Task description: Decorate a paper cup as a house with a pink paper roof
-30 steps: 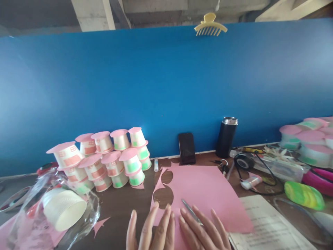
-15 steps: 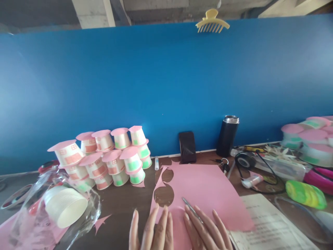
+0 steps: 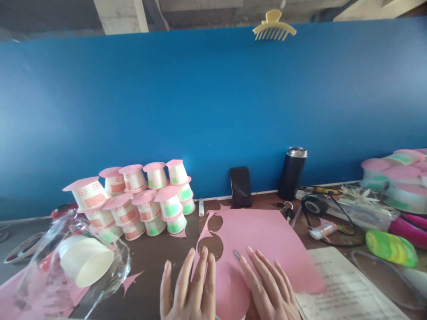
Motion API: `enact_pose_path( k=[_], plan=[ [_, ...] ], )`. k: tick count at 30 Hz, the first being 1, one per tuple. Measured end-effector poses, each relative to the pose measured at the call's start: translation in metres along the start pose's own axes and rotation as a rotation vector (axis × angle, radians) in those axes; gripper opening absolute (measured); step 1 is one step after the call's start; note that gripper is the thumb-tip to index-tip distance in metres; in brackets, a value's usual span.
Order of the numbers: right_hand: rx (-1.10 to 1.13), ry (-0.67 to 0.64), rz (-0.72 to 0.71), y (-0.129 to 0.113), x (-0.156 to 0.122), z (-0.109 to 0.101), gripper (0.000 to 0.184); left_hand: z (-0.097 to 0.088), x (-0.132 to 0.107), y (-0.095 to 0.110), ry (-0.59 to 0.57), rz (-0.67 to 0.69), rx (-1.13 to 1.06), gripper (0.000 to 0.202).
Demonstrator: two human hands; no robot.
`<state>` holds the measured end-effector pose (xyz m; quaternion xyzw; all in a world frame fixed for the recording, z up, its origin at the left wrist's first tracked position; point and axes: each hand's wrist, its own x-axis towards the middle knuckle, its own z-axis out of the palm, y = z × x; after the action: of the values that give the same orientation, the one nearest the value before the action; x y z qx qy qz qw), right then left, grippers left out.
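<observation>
My left hand (image 3: 188,291) lies flat with its fingers stretched out, on the left edge of a pink paper sheet (image 3: 267,240) with round holes cut in it. My right hand (image 3: 271,286) lies flat on the same sheet, fingers apart, over a thin metal tool (image 3: 237,255) whose tip pokes out beyond the fingertips. Between the two hands sits a round pink paper disc (image 3: 231,293), with both hands touching its sides.
Stacked paper cups with pink lids (image 3: 133,200) stand at the back left, and a bagged sleeve of white cups (image 3: 85,264) lies nearer. A phone (image 3: 240,187) and a black flask (image 3: 292,172) lean at the blue wall. Printed paper (image 3: 347,289), tape and clutter fill the right.
Both hands slid forward over the pink sheet. The pink disc now shows between them, and the right hand covers most of the metal tool.
</observation>
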<state>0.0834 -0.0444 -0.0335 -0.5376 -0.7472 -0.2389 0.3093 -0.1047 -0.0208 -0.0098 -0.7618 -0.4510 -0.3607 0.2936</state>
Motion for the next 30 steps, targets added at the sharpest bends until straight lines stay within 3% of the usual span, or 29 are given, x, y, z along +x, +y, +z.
enact_pose_path(
  k=[5, 16, 30],
  plan=[
    [-0.052, -0.171, -0.194, 0.015, 0.004, -0.001, 0.068, 0.007, -0.004, 0.004, -0.037, 0.043, 0.015, 0.035],
    [-0.026, -0.164, -0.189, 0.016, 0.001, 0.01, 0.058, 0.009, -0.003, 0.005, 0.001, 0.077, 0.003, 0.032],
    [0.074, -0.172, -0.112, 0.003, 0.016, 0.002, 0.056, 0.007, -0.009, 0.001, -0.039, 0.054, -0.003, 0.035]
  ],
)
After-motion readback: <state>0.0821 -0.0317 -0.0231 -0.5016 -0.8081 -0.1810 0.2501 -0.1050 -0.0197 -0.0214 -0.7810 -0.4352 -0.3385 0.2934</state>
